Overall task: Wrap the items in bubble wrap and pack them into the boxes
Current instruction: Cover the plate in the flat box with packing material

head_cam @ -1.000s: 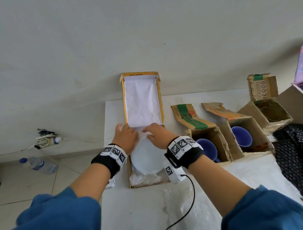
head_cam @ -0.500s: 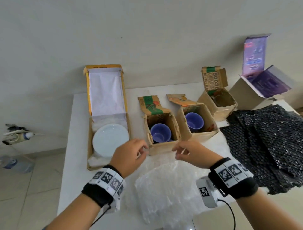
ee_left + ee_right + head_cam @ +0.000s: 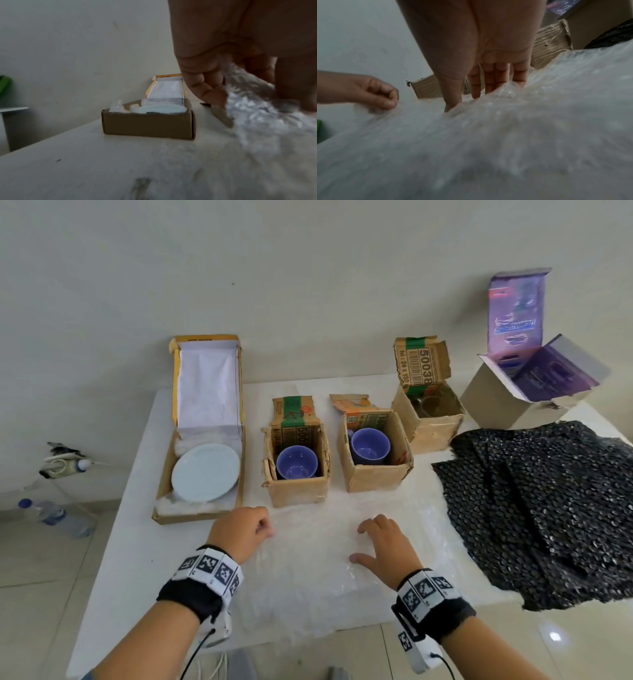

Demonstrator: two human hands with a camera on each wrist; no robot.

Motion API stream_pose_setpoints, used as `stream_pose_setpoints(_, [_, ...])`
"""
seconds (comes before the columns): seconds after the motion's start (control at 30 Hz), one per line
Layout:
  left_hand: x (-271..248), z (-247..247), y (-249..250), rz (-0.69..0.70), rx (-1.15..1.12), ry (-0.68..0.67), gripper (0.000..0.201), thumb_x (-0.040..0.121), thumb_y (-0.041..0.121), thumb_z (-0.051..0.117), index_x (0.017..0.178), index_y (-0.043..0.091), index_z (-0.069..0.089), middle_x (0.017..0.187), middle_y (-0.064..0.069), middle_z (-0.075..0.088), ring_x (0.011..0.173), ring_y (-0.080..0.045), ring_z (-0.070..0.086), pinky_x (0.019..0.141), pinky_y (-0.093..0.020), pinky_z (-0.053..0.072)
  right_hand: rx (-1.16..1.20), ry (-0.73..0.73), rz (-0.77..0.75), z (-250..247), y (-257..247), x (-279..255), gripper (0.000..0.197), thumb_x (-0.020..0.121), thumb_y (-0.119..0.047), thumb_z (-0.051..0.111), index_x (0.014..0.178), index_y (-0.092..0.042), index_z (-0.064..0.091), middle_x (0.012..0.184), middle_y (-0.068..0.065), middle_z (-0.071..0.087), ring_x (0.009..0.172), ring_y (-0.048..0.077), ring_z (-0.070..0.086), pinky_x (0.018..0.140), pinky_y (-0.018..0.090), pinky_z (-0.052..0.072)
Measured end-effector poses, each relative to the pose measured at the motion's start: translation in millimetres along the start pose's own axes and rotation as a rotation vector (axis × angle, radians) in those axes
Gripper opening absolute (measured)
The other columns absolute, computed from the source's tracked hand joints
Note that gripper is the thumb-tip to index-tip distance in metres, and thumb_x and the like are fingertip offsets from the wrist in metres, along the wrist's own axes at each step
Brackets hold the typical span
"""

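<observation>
A clear bubble wrap sheet (image 3: 308,570) lies spread on the white table (image 3: 137,559) in front of me. My left hand (image 3: 267,530) pinches its far left edge with curled fingers; in the left wrist view the wrap (image 3: 257,115) rises into that pinch (image 3: 228,86). My right hand (image 3: 368,539) rests on the sheet with straight, spread fingers (image 3: 489,83). A pale blue plate (image 3: 205,472) lies in a flat open box (image 3: 164,491) at the left. Two purple cups (image 3: 296,462) (image 3: 370,445) each sit in a small open cardboard box.
A third small box (image 3: 428,422) and an open purple box (image 3: 496,402) stand at the back right. Black bubble wrap (image 3: 548,508) covers the table's right side. On the floor at the left are a water bottle (image 3: 54,517) and a socket (image 3: 61,465).
Both hands left the plate in the flat box and came to the clear bubble wrap. The bunched sheet now lies spread wider and flatter, with my right hand down on it.
</observation>
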State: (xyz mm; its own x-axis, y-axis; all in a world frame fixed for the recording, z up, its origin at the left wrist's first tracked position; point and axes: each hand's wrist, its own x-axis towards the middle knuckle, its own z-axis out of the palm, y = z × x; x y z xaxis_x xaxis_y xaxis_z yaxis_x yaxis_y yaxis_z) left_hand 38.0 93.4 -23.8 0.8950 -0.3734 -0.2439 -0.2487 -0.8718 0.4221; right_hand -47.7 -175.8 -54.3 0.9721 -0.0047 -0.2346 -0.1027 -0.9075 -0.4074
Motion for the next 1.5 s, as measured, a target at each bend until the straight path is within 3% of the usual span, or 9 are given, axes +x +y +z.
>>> stream_pose_setpoints(0.27, [9,-23,56,-0.035,-0.403,-0.04,0.016,0.094,0.029,0.053,0.085,0.015,0.055,0.072,0.003,0.065,0.06,-0.01,0.059,0.067,-0.029,0.051,0.061,0.016,-0.027,1,3,-13,0.036,0.094,-0.044,0.047,0.114,-0.016,0.058,0.115,-0.001,0.047,0.109,0.016,0.046,0.094,0.022,0.037])
stream_pose_setpoints(0.4, [24,-14,96,-0.029,-0.62,-0.064,0.01,0.093,0.016,0.054,0.098,0.021,0.048,0.08,-0.001,0.068,0.053,-0.004,0.061,0.056,-0.02,0.046,0.415,-0.071,0.067,-25,0,-19,0.027,0.096,-0.011,0.041,0.118,-0.014,0.057,0.118,0.007,0.052,0.111,0.026,0.053,0.094,0.029,0.04])
stream_pose_setpoints(0.5, [34,4,127,-0.022,-0.686,-0.115,0.016,0.093,0.011,0.053,0.104,0.022,0.049,0.083,0.0,0.064,0.063,-0.009,0.063,0.055,-0.019,0.047,0.904,-0.071,0.231,-50,-1,-26,0.033,0.1,-0.047,0.02,0.111,-0.038,0.05,0.115,-0.006,0.056,0.11,0.014,0.052,0.096,0.027,0.035])
stream_pose_setpoints(0.6, [42,28,144,0.012,-0.679,-0.144,0.016,0.093,0.012,0.052,0.104,0.023,0.054,0.089,0.0,0.062,0.076,-0.013,0.064,0.064,-0.023,0.053,1.191,-0.041,0.366,-59,18,-22,0.066,0.087,-0.07,0.011,0.116,-0.033,0.057,0.114,-0.003,0.065,0.109,0.014,0.057,0.095,0.033,0.042])
stream_pose_setpoints(0.77, [51,61,151,0.116,-0.451,-0.095,0.019,0.091,0.014,0.057,0.106,0.023,0.062,0.102,0.006,0.059,0.099,-0.011,0.058,0.078,-0.015,0.042,0.914,0.122,0.371,-55,53,-25,0.035,0.083,-0.038,0.068,0.114,-0.024,0.058,0.099,0.005,0.068,0.087,0.015,0.063,0.068,0.023,0.045])
stream_pose_setpoints(0.93, [53,79,154,0.015,-0.028,0.089,0.059,0.078,0.046,0.069,0.127,0.025,0.044,0.126,0.001,0.046,0.118,-0.021,0.043,0.096,-0.035,0.044,0.624,0.157,0.328,-33,63,-23,0.028,0.078,-0.022,0.075,0.1,-0.025,0.057,0.075,-0.002,0.057,0.066,0.008,0.053,0.058,0.01,0.041])
stream_pose_setpoints(1.1, [48,82,159,-0.177,-0.133,-0.03,0.081,0.072,0.05,0.074,0.132,0.016,0.031,0.129,-0.009,0.043,0.118,-0.028,0.048,0.096,-0.038,0.045,0.459,0.158,0.287,-18,62,-19,0.023,0.082,-0.027,0.07,0.095,-0.023,0.051,0.067,-0.007,0.051,0.061,0.007,0.048,0.058,0.017,0.04])
stream_pose_setpoints(1.3, [50,67,160,-0.296,-0.471,-0.062,0.069,0.074,0.029,0.078,0.131,0.016,0.042,0.131,-0.006,0.051,0.12,-0.024,0.05,0.094,-0.027,0.04,0.451,0.171,0.275,-26,59,-17,0.025,0.08,-0.033,0.072,0.09,-0.022,0.051,0.077,-0.007,0.055,0.076,0.014,0.055,0.059,0.011,0.037])
stream_pose_setpoints(1.5, [37,16,153,-0.011,-0.838,-0.191,0.029,0.083,0.031,0.069,0.111,0.025,0.066,0.103,0.005,0.072,0.099,-0.012,0.066,0.097,-0.041,0.049,0.52,0.289,0.04,-72,27,-14,0.056,0.076,-0.046,0.073,0.121,-0.024,0.049,0.114,-0.013,0.046,0.108,0.005,0.046,0.093,0.02,0.039])
